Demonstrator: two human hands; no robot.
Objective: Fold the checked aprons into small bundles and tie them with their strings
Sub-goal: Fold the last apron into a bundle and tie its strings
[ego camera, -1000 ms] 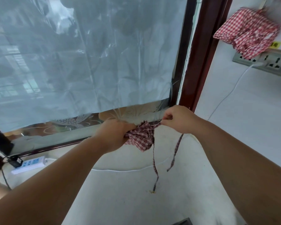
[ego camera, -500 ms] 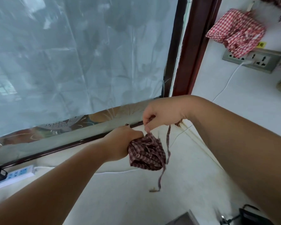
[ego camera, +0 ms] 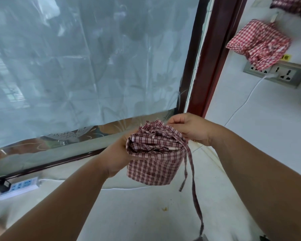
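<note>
Before the window (ego camera: 94, 66), left hand (ego camera: 116, 153) grips the bundle (ego camera: 155, 162), now turned end-up; right hand (ego camera: 189, 129) pinches its string (ego camera: 193, 180).

Frosted glass pane (ego camera: 94, 66) with a leaf pattern filled the left | dark red frame (ego camera: 215, 58) stood just beside it | white power strip (ego camera: 19, 186) lay lower left, black plug (ego camera: 2, 186) at its end | grey socket panel (ego camera: 285, 75) at right, white cord (ego camera: 247, 100) trailing down from it
</note>
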